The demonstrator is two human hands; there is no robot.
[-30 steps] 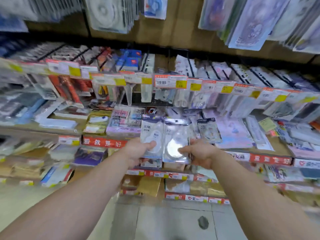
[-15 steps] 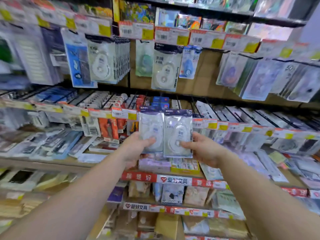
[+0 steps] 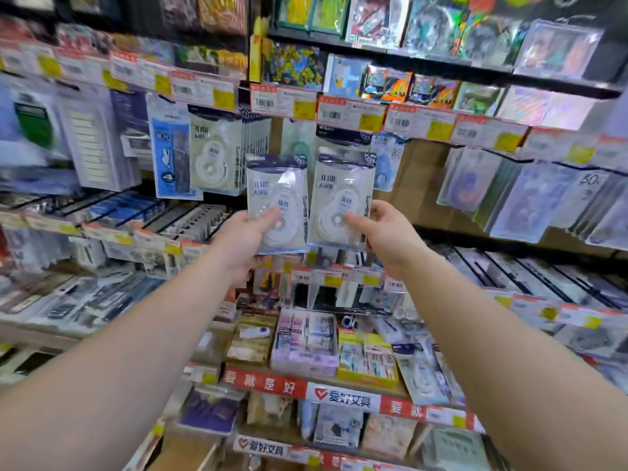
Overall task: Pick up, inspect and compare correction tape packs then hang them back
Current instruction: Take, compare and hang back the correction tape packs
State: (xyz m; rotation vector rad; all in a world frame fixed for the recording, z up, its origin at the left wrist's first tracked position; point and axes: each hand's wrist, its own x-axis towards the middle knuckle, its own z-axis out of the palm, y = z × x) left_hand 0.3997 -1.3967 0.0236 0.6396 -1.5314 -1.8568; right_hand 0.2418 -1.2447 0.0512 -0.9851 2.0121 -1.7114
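1. Head view: we're facing a stationery store shelving wall, several tiers, each edged with price tag strips [image 3: 350,113] in red, white and yellow.
2. Our left hand [image 3: 243,237] grips the left correction tape pack [image 3: 277,205], thumb pressed on its front, remaining fingers hidden behind it.
3. Our right hand [image 3: 387,232] pinches the right correction tape pack [image 3: 341,202], thumb on front, fingers curled at its right edge.
4. Both packs upright, side by side, edges just touching or nearly so, held in front of the hanging row.
5. Similar hanging correction tape packs [image 3: 214,154] on pegs just behind, upper left.
6. Lower shelf carries a red banner [image 3: 265,384] with white characters; boxed goods above it. Edges blurred.
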